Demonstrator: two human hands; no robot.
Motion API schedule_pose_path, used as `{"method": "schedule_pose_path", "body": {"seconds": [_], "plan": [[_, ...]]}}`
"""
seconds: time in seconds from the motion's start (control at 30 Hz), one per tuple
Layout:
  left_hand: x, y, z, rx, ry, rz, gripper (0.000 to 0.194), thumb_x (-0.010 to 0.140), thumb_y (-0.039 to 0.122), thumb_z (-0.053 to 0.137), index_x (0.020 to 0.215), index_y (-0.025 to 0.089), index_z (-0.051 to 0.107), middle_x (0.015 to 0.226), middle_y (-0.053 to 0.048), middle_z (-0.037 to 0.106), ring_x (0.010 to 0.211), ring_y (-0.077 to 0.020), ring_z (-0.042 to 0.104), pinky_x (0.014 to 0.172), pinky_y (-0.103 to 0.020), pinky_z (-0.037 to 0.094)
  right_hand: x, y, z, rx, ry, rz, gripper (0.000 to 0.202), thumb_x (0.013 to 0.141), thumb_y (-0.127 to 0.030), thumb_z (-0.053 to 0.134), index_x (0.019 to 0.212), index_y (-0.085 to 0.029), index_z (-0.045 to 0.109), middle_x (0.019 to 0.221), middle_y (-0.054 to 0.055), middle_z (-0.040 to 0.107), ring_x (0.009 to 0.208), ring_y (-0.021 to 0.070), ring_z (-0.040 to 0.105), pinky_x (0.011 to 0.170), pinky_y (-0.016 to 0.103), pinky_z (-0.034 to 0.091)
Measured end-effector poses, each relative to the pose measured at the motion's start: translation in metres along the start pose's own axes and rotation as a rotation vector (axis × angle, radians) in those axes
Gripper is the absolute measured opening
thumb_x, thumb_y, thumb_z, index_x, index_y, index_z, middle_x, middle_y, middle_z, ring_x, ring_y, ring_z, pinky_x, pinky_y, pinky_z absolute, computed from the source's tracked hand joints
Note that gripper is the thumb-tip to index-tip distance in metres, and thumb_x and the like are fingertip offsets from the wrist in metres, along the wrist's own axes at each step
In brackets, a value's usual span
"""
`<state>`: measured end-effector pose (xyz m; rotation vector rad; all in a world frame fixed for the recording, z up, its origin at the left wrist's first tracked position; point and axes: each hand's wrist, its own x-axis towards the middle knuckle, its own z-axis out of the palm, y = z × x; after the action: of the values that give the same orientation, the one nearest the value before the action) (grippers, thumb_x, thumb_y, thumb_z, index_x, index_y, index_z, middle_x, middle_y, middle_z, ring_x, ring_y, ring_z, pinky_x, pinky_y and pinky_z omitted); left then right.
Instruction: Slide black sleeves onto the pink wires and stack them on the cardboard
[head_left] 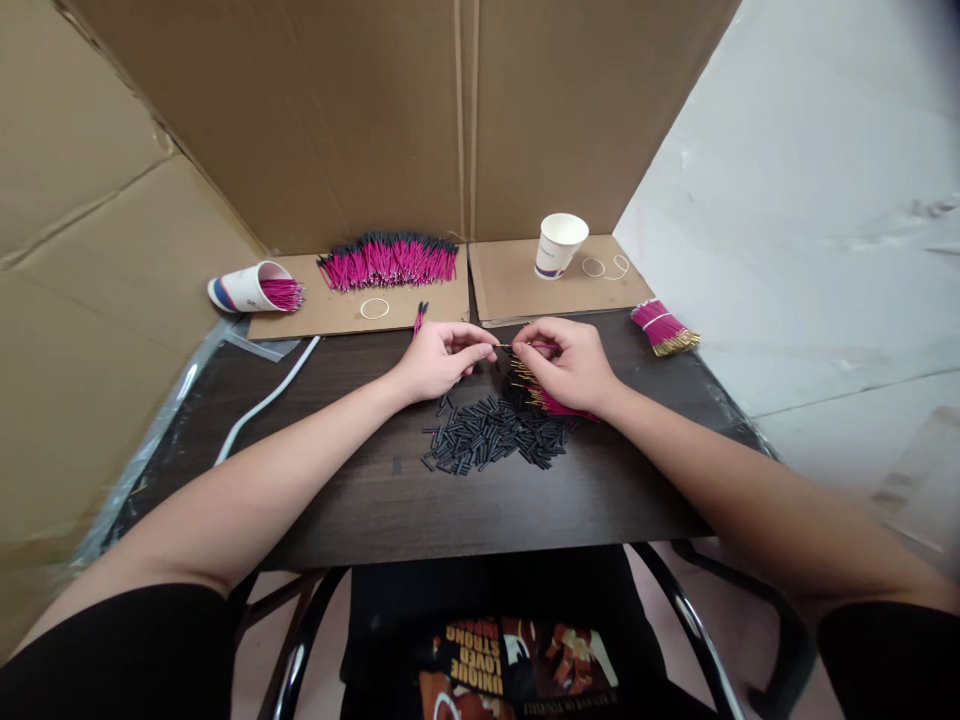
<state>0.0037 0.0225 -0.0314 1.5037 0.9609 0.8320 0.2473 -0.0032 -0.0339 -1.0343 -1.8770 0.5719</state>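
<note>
In the middle of the table, my left hand and my right hand pinch towards each other. Between their fingertips runs a thin magenta wire with a gold pin end; a dark bit, perhaps a black sleeve, sits near my right fingertips. Below my right hand lies a bunch of magenta wires with gold pin ends, partly covered by the hand. A loose pile of short black tubes spreads in front of both hands. Beside my left hand lie a few magenta wires with black ends.
At the back, cardboard sheets carry a long row of black-ended magenta wires, a standing paper cup and rubber bands. A tipped cup holds wires at left. A banded wire bundle lies right.
</note>
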Motion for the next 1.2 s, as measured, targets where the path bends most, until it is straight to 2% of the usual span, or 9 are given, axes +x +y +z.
{"method": "schedule_pose_path", "body": {"seconds": [0.13, 0.23, 0.37, 0.53, 0.67, 0.97, 1.2], "plan": [[-0.0019, 0.0014, 0.0029, 0.022, 0.01, 0.029, 0.033, 0.092, 0.037, 0.084, 0.112, 0.011, 0.083, 0.096, -0.012, 0.085, 0.061, -0.0064, 0.059, 0.056, -0.021, 0.048, 0.0011, -0.002, -0.0023, -0.033, 0.005, -0.073, 0.015, 0.101, -0.029, 0.069, 0.09, -0.022, 0.077, 0.072, 0.001, 0.066, 0.064, 0.0173, 0.054, 0.07, 0.037, 0.045], [-0.0038, 0.0003, 0.0055, 0.07, 0.025, 0.075, 0.031, 0.093, 0.034, 0.081, 0.112, 0.01, 0.084, 0.097, -0.012, 0.085, 0.072, -0.0094, 0.069, 0.064, -0.022, 0.052, 0.002, -0.0036, -0.0049, -0.078, -0.001, -0.127, 0.016, 0.1, -0.028, 0.068, 0.089, -0.021, 0.077, 0.073, 0.001, 0.065, 0.065, 0.0176, 0.054, 0.069, 0.037, 0.043], [-0.0055, -0.0034, 0.0073, 0.139, 0.034, 0.129, 0.03, 0.094, 0.034, 0.08, 0.112, 0.01, 0.085, 0.1, -0.013, 0.086, 0.085, -0.0136, 0.076, 0.078, -0.026, 0.059, 0.0023, -0.0041, -0.0055, -0.113, -0.031, -0.132, 0.017, 0.101, -0.03, 0.066, 0.089, -0.022, 0.075, 0.073, 0.002, 0.063, 0.067, 0.0185, 0.054, 0.068, 0.037, 0.042], [-0.0062, -0.0051, 0.007, 0.169, 0.024, 0.147, 0.032, 0.096, 0.036, 0.079, 0.114, 0.011, 0.086, 0.101, -0.013, 0.086, 0.089, -0.0161, 0.079, 0.085, -0.03, 0.061, 0.0021, -0.0043, -0.0037, -0.084, -0.051, -0.161, 0.017, 0.102, -0.029, 0.066, 0.091, -0.022, 0.076, 0.073, 0.002, 0.061, 0.067, 0.018, 0.054, 0.067, 0.037, 0.042], [-0.0064, -0.0046, 0.0073, 0.184, 0.02, 0.163, 0.032, 0.096, 0.038, 0.079, 0.113, 0.011, 0.087, 0.101, -0.012, 0.086, 0.09, -0.017, 0.079, 0.086, -0.031, 0.061, 0.002, -0.0044, -0.004, -0.087, -0.066, -0.149, 0.016, 0.103, -0.029, 0.067, 0.092, -0.021, 0.077, 0.074, 0.002, 0.062, 0.067, 0.0178, 0.054, 0.067, 0.036, 0.043], [-0.0067, -0.0055, 0.0087, 0.217, 0.026, 0.176, 0.033, 0.096, 0.04, 0.078, 0.112, 0.013, 0.088, 0.102, -0.011, 0.087, 0.089, -0.019, 0.08, 0.085, -0.033, 0.062, 0.0015, -0.0015, -0.0031, -0.098, -0.044, -0.235, 0.015, 0.103, -0.023, 0.067, 0.094, -0.018, 0.078, 0.075, 0.001, 0.063, 0.067, 0.015, 0.055, 0.065, 0.031, 0.042], [-0.0083, -0.006, 0.0093, 0.282, 0.071, 0.227, 0.032, 0.099, 0.041, 0.077, 0.112, 0.015, 0.089, 0.102, -0.01, 0.087, 0.085, -0.0169, 0.078, 0.079, -0.032, 0.059, 0.0009, -0.0014, -0.002, -0.084, -0.044, -0.18, 0.018, 0.103, -0.024, 0.068, 0.093, -0.017, 0.081, 0.073, 0.0, 0.067, 0.063, 0.0135, 0.052, 0.063, 0.031, 0.041]]}}
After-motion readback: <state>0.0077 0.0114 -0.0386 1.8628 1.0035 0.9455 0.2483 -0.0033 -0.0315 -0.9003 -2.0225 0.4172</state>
